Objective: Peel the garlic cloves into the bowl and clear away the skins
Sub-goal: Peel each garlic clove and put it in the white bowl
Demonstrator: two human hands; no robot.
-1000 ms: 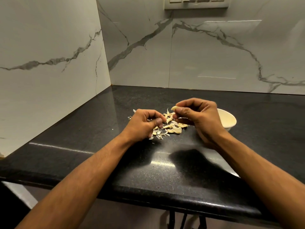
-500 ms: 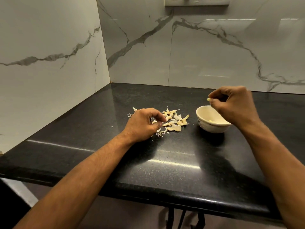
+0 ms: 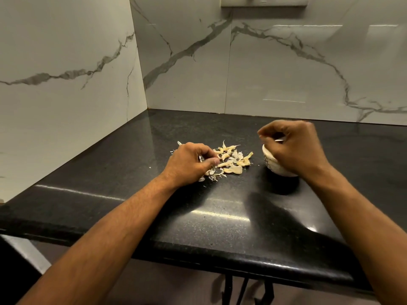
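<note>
A pile of garlic cloves and papery skins (image 3: 231,160) lies on the black counter (image 3: 198,216). My left hand (image 3: 190,162) rests at the pile's left edge, fingers curled and thumb against them, pinching a pale scrap of skin. My right hand (image 3: 293,148) hovers over the small white bowl (image 3: 272,167), blurred by motion. Its fingers are curled, and no clove shows at the fingertips. The hand covers most of the bowl and hides what is inside.
Marble-patterned walls (image 3: 66,84) close the counter on the left and at the back. A switch plate (image 3: 264,1) sits high on the back wall. The counter's front edge (image 3: 220,260) runs below my forearms.
My right hand carried a peeled clove from the pile to the bowl, then moved down and left over the bowl; the clove is no longer seen. My left hand stayed put.
</note>
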